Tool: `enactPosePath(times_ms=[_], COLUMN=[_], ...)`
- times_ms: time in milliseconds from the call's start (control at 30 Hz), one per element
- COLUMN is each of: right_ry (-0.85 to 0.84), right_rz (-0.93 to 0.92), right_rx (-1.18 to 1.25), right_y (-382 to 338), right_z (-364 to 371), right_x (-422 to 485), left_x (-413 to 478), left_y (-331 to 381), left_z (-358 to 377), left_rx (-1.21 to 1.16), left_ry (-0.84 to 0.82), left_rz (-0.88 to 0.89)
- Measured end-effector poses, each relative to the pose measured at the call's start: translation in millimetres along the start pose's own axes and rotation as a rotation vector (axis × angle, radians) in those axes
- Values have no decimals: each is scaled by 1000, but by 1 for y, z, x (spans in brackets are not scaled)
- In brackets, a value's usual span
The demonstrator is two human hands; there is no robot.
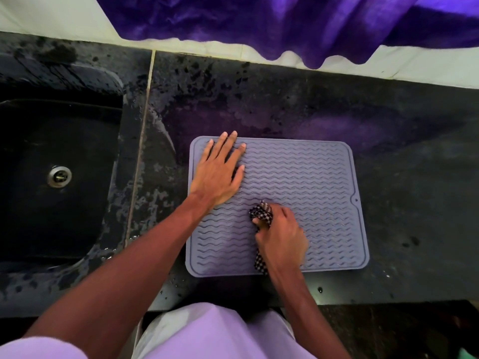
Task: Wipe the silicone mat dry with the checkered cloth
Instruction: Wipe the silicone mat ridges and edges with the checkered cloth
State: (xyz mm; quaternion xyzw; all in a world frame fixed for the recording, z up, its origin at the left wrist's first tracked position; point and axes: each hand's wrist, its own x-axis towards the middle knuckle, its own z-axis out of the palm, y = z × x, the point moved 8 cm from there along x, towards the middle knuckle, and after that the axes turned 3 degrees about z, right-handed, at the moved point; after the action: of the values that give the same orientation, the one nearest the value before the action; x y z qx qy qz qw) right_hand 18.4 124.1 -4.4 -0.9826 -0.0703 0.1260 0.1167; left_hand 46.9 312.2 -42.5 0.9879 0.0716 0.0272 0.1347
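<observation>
A grey-lilac silicone mat [311,177] with wavy ridges lies flat on the dark counter. My left hand [219,169] presses flat on its far left part, fingers straight and spread. My right hand [281,235] grips a bunched black-and-white checkered cloth [261,212] and holds it against the mat's lower middle. One end of the cloth sticks out past my fingers; a tail trails under my wrist toward the mat's near edge.
A black sink [51,161] with a metal drain [59,176] is sunk into the counter at left. The dark stone counter [401,156] shows wet patches around the mat. A purple curtain [259,22] hangs over the white wall behind.
</observation>
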Motion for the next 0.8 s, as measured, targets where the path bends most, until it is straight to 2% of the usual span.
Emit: enactPosePath(times_ms=[267, 533, 667, 800], right_ry=[91, 159, 148, 43], right_rz=[123, 364, 274, 0], right_rx=[40, -68, -19, 126], right_y=[81, 153, 129, 49], right_z=[-36, -84, -85, -48], right_x=[35, 67, 63, 33], left_x=[-2, -1, -1, 0], left_y=[-1, 2, 2, 2], left_z=[2, -2, -1, 1], left_rx=[19, 14, 18, 19], left_ry=[27, 29, 19, 22], left_rz=[-6, -10, -21, -19])
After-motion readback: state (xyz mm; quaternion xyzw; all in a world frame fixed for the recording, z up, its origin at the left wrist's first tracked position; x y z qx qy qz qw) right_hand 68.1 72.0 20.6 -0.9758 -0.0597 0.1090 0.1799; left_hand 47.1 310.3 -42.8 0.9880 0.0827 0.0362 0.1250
